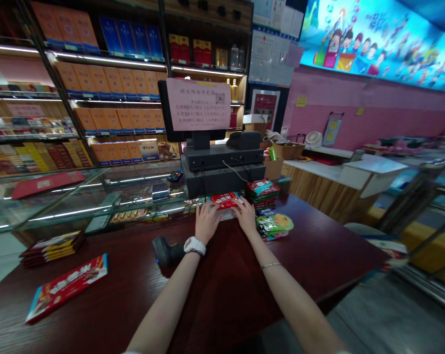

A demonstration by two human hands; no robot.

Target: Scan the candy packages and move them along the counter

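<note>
A red snack packet [225,199] with white lettering is at the far edge of the counter, in front of the cash register. My left hand [208,222] grips its left end, fingers over the top. On the other end is my right hand [245,216], holding it in the same way. Just right of that hand stands a stack of red packets [263,189], with green snack bags [276,223] lying nearer. A black barcode scanner [167,251] rests beside my left wrist. Farther left, another red packet [68,286] lies flat on the counter.
Dark red-brown counter [134,300] spreads beneath my arms. Yellow and dark red packets [52,247] are piled at its left edge. The black cash register [222,160] carries a paper sign [198,104]. A glass display case [134,184] borders the counter's far side.
</note>
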